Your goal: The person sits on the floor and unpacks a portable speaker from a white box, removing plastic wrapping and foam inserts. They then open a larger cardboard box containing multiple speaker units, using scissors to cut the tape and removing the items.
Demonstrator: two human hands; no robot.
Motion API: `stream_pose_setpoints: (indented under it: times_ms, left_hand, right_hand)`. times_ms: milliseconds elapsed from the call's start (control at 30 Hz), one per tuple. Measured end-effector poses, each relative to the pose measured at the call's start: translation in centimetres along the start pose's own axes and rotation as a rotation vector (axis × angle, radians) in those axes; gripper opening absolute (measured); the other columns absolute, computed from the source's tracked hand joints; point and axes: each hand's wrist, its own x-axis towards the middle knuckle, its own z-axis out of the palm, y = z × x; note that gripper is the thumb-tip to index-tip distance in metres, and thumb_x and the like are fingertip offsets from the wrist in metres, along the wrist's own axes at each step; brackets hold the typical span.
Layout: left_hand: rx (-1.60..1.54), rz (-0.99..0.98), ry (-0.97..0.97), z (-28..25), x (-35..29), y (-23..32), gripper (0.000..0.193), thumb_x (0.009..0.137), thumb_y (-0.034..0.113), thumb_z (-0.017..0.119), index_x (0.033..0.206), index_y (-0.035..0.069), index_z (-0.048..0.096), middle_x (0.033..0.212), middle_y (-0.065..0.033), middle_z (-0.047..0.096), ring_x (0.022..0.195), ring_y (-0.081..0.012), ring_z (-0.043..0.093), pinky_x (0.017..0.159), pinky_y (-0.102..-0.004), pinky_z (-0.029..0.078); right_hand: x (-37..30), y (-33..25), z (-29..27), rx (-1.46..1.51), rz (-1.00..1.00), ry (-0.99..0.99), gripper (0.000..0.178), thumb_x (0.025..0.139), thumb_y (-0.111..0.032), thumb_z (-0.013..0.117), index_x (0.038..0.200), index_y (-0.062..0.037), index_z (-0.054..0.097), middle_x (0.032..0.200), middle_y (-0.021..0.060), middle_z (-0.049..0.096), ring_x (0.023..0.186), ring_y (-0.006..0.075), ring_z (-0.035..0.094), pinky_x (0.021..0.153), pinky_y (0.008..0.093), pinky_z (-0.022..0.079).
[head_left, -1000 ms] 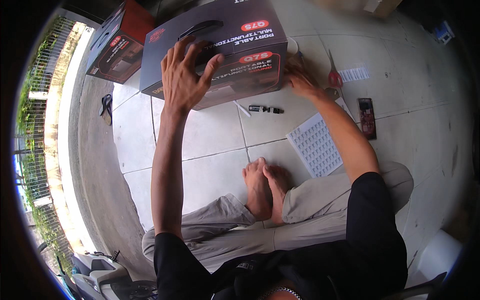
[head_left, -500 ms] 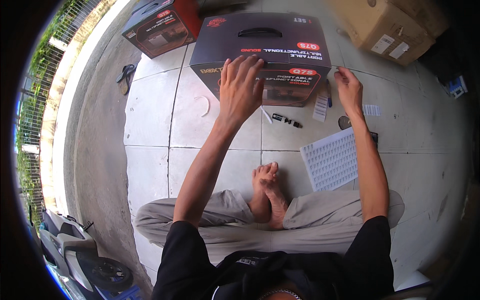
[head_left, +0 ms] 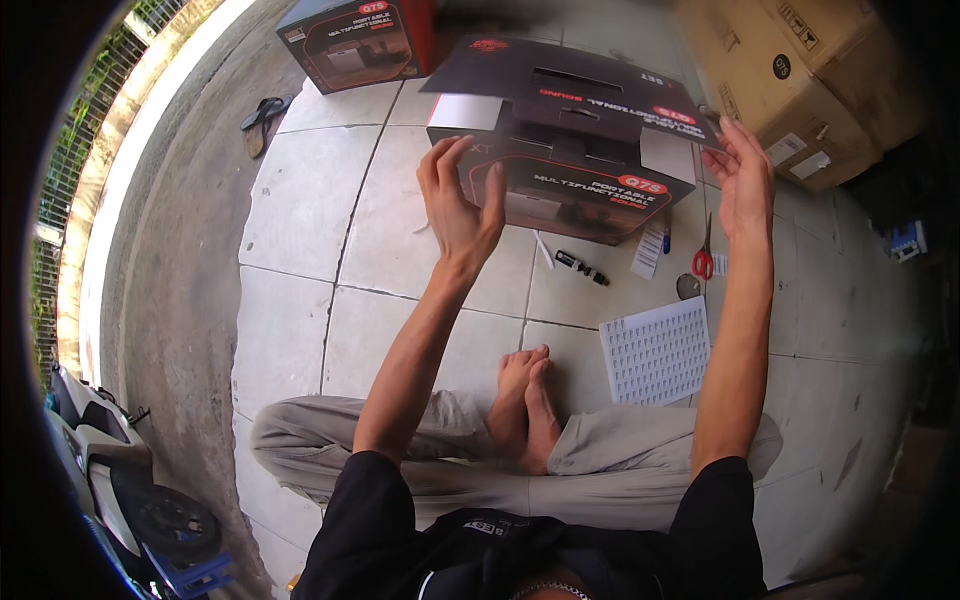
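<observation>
A black printed carton [head_left: 590,205] with a picture on its front stands on the tiles ahead of me. Its top lid [head_left: 610,85] is tilted up and apart from the front panel, and a white inner flap [head_left: 470,112] shows beneath it at the left. My right hand [head_left: 745,185] pinches the lid's right front corner between thumb and fingers. At the carton's front left, my left hand [head_left: 460,215] rests its fingertips near the top edge, with thumb and fingers apart.
Red-handled scissors [head_left: 704,255], a sticker sheet [head_left: 655,350], a black slim object [head_left: 582,268] and a white strip [head_left: 543,250] lie nearer me. A similar printed box [head_left: 350,50] stands far left, by sandals [head_left: 262,125]. Brown cartons [head_left: 800,95] stand far right.
The carton's lid has come up from closed. My right hand has moved onto its right corner, and my left hand has slid down off the top. The scissors now show.
</observation>
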Motion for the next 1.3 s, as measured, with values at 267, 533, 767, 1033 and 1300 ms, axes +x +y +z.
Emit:
stream_pose_setpoints:
  times_ms: [267, 533, 767, 1033, 1300]
  left_hand:
    - [0.343, 0.087, -0.336, -1.0, 8.7, 1.0, 0.056, 0.089, 0.045, 0.066, 0.130, 0.007, 0.058, 0.136, -0.0214, 0.054, 0.130, -0.0385, 0.047, 0.106, -0.0487, 0.040]
    - [0.170, -0.128, -0.330, -5.0, 16.2, -3.4, 0.041, 0.095, 0.007, 0.046, 0.134, 0.011, 0.057, 0.127, -0.0262, 0.063, 0.114, -0.0362, 0.064, 0.100, -0.0421, 0.048]
    - [-0.293, -0.691, -0.676, -1.8, 11.8, -8.8, 0.075, 0.099, 0.058, 0.044, 0.143, -0.004, 0.048, 0.144, -0.0215, 0.051, 0.137, -0.0298, 0.044, 0.117, -0.0388, 0.027]
    - [0.863, 0.111, -0.529, 2.1, 14.3, -3.0, 0.066, 0.099, 0.050, 0.048, 0.147, 0.005, 0.044, 0.152, -0.0195, 0.043, 0.143, -0.0363, 0.037, 0.119, -0.0455, 0.023]
    - [0.121, 0.470, -0.622, 4.6, 12.1, 6.2, 0.022, 0.084, 0.019, 0.071, 0.104, 0.010, 0.070, 0.105, -0.0080, 0.066, 0.100, -0.0274, 0.060, 0.097, -0.0446, 0.039]
  right_hand:
    - [13.5, 3.5, 6.9, -0.784, -0.576, -0.061, 0.091, 0.083, -0.057, 0.065, 0.150, -0.0022, 0.037, 0.153, 0.0202, 0.038, 0.141, 0.0337, 0.038, 0.116, 0.0474, 0.029]
    - [20.2, 2.5, 2.2, -0.640, 0.116, -0.533, 0.090, 0.082, -0.039, 0.066, 0.155, -0.0026, 0.027, 0.150, 0.0208, 0.043, 0.142, 0.0322, 0.039, 0.113, 0.0434, 0.036]
    - [16.0, 6.8, -7.2, -0.748, 0.207, -0.247, 0.053, 0.107, -0.037, 0.037, 0.149, -0.0045, 0.041, 0.144, 0.0133, 0.053, 0.127, 0.0223, 0.055, 0.107, 0.0350, 0.041]
    - [12.7, 18.9, -4.8, -0.356, 0.284, 0.093, 0.047, 0.097, -0.039, 0.051, 0.122, -0.0016, 0.064, 0.107, 0.0135, 0.070, 0.093, 0.0281, 0.067, 0.086, 0.0446, 0.053]
    - [7.8, 2.4, -6.1, -0.459, -0.196, 0.034, 0.039, 0.099, -0.031, 0.057, 0.125, -0.0025, 0.062, 0.110, 0.0108, 0.070, 0.103, 0.0197, 0.064, 0.092, 0.0329, 0.048]
